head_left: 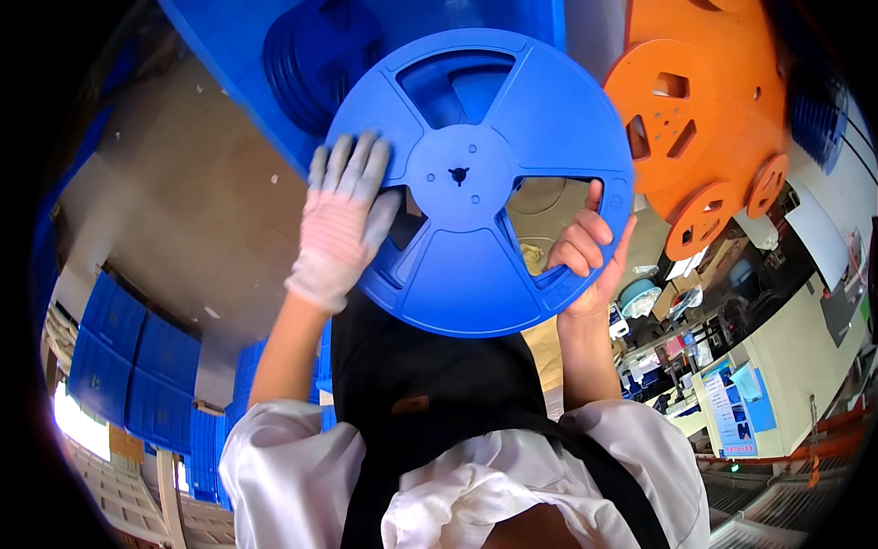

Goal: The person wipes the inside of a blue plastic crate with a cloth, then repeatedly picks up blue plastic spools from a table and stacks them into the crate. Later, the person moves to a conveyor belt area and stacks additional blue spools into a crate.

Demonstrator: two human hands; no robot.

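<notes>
A large blue plastic reel (471,284) is held up in front of my chest, its round face toward me. Cut-out windows and a small notched centre hole show in it. My right hand (587,245), bare, grips the reel's right rim, fingers curled through a window. On the left side of the reel lies my left hand (343,215) in a pale thin glove, fingers stretched out flat on the flange. The thumb points toward the left window.
Beyond the reel, a blue bin (229,32) contains darker blue reels (311,69). Orange discs with cut-outs (700,128) stand at the upper right, close to the reel's edge. Blue crates (110,339) are stacked at the left. A cream cabinet (786,366) stands at the right.
</notes>
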